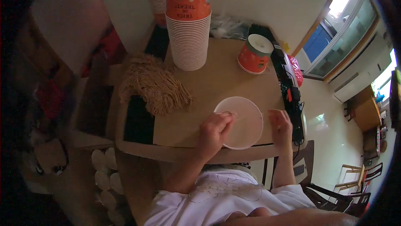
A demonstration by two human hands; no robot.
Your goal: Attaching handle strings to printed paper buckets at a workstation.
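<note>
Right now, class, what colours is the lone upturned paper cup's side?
The paper cup: mostly orange, green band above; best in head view.

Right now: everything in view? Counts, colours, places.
Cup stacks: 2, orange and white, table's far side
Separate cup: at least 1, orange and green, far right
Twine bundle: 1, tan, left
Tub: 1, white, near edge
Cardboard: 1, tan, on tabletop
Table: 1, dark, pale edge, centre
Plastic: count unclear, clear, back
Power strip: 1, black, right edge
Basket: 1, red, past strip
Chairs: several, brown, lower right
Discs: several, pale, lower left
Shirt: 1, white, bottom
Left hand: 1, bare, tub's left rim
Right hand: 1, bare, right of tub
</note>
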